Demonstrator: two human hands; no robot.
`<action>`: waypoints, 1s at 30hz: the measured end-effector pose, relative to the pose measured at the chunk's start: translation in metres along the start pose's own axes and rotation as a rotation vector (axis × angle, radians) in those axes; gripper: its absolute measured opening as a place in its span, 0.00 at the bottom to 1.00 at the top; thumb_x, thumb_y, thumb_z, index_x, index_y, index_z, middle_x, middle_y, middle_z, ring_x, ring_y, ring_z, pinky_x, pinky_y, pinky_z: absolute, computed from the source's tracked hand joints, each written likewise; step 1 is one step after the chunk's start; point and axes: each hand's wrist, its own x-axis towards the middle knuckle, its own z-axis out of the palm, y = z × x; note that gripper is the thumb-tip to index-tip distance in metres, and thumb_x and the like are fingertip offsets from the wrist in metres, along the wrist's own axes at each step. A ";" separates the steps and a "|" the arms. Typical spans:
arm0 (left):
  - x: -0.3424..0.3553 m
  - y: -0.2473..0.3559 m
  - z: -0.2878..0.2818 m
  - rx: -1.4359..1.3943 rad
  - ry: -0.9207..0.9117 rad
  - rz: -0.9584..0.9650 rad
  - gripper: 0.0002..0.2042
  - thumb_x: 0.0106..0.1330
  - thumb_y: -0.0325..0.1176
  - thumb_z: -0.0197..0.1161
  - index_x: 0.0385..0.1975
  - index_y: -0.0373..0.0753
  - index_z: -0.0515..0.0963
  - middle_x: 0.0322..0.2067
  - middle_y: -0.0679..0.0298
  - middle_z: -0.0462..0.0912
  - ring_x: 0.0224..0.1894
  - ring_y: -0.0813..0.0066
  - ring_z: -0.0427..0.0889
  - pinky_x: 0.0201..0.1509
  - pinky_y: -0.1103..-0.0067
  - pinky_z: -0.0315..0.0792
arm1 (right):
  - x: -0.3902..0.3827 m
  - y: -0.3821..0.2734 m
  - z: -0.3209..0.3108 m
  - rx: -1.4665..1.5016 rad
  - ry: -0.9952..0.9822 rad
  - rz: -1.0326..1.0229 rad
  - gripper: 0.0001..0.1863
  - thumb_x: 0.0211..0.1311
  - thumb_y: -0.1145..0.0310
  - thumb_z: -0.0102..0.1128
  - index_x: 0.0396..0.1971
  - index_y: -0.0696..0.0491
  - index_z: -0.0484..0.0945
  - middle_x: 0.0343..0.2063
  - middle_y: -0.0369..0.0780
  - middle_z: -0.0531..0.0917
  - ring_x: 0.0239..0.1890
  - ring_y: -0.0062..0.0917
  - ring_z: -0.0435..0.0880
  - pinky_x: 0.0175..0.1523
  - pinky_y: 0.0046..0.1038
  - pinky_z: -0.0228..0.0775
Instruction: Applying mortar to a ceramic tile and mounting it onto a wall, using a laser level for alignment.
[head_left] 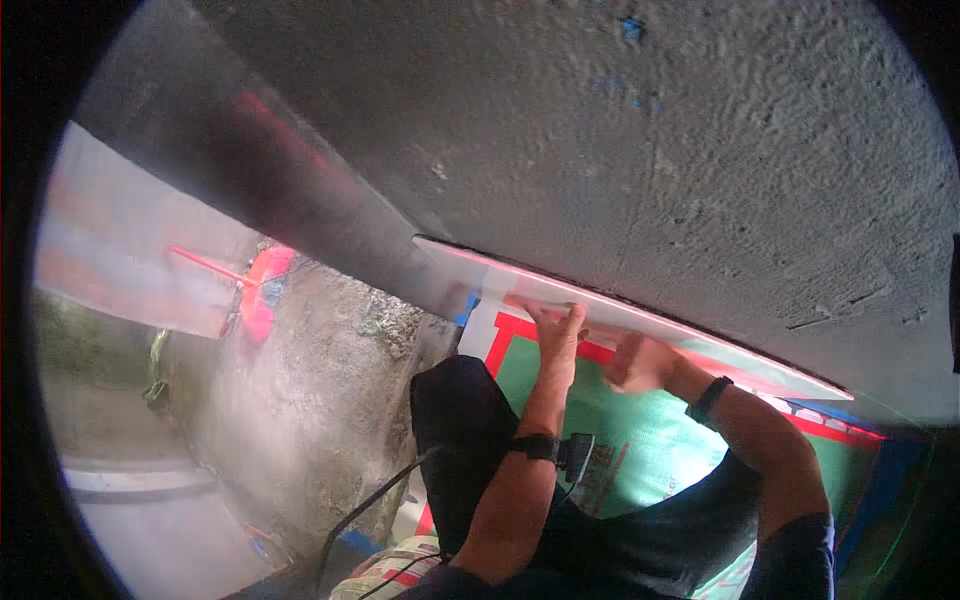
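Observation:
A long, glossy pale strip, like a skirting tile (470, 257), stands along the foot of the rough grey wall (640, 150). Against its face rests my left hand (558, 335), fingers stretched out and thumb raised. Just to the right, my right hand (640, 362) is curled into a fist close to the strip, slightly smeared by motion; nothing shows in it. Whether its knuckles touch the strip I cannot tell. A bright pinkish line runs along the strip's upper part.
Green floor sheeting (560, 390) with red borders lies under my legs. Left of it is rough, dusty concrete floor (310, 400). A broom (262, 290) with a red head lies farther left. A black cable (370, 500) runs beside my left leg.

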 end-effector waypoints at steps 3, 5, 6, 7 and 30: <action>-0.010 -0.011 0.009 -0.020 -0.060 -0.058 0.67 0.47 0.56 0.75 0.68 0.58 0.17 0.66 0.58 0.50 0.57 0.60 0.66 0.44 0.66 0.77 | -0.015 -0.028 0.000 0.221 -0.031 -0.146 0.10 0.38 0.61 0.58 0.12 0.50 0.69 0.12 0.37 0.73 0.17 0.34 0.77 0.24 0.40 0.69; -0.016 -0.011 0.024 -0.022 -0.051 -0.012 0.68 0.44 0.58 0.76 0.68 0.58 0.17 0.65 0.59 0.52 0.56 0.60 0.67 0.44 0.66 0.77 | -0.032 -0.005 -0.014 -0.077 -0.067 -0.114 0.11 0.39 0.59 0.56 0.11 0.49 0.70 0.10 0.36 0.73 0.16 0.34 0.76 0.24 0.42 0.66; -0.019 -0.011 0.028 -0.014 -0.022 -0.002 0.64 0.49 0.51 0.74 0.69 0.55 0.19 0.55 0.60 0.60 0.45 0.68 0.69 0.38 0.72 0.75 | -0.036 -0.006 -0.015 -0.138 -0.091 -0.100 0.10 0.39 0.59 0.56 0.11 0.48 0.71 0.10 0.36 0.73 0.16 0.33 0.76 0.24 0.41 0.66; -0.021 -0.013 0.030 -0.009 0.004 0.010 0.60 0.54 0.43 0.73 0.70 0.52 0.22 0.45 0.62 0.69 0.33 0.75 0.72 0.32 0.79 0.73 | -0.038 -0.007 -0.017 -0.202 -0.117 -0.086 0.09 0.39 0.59 0.56 0.11 0.48 0.72 0.10 0.36 0.73 0.17 0.33 0.76 0.24 0.41 0.66; 0.080 -0.044 0.005 0.067 0.208 -0.006 0.44 0.64 0.67 0.47 0.72 0.47 0.41 0.69 0.60 0.54 0.66 0.60 0.58 0.62 0.57 0.61 | -0.130 -0.027 -0.021 0.425 -0.308 1.165 0.18 0.57 0.57 0.61 0.39 0.56 0.79 0.38 0.47 0.83 0.43 0.41 0.82 0.48 0.40 0.74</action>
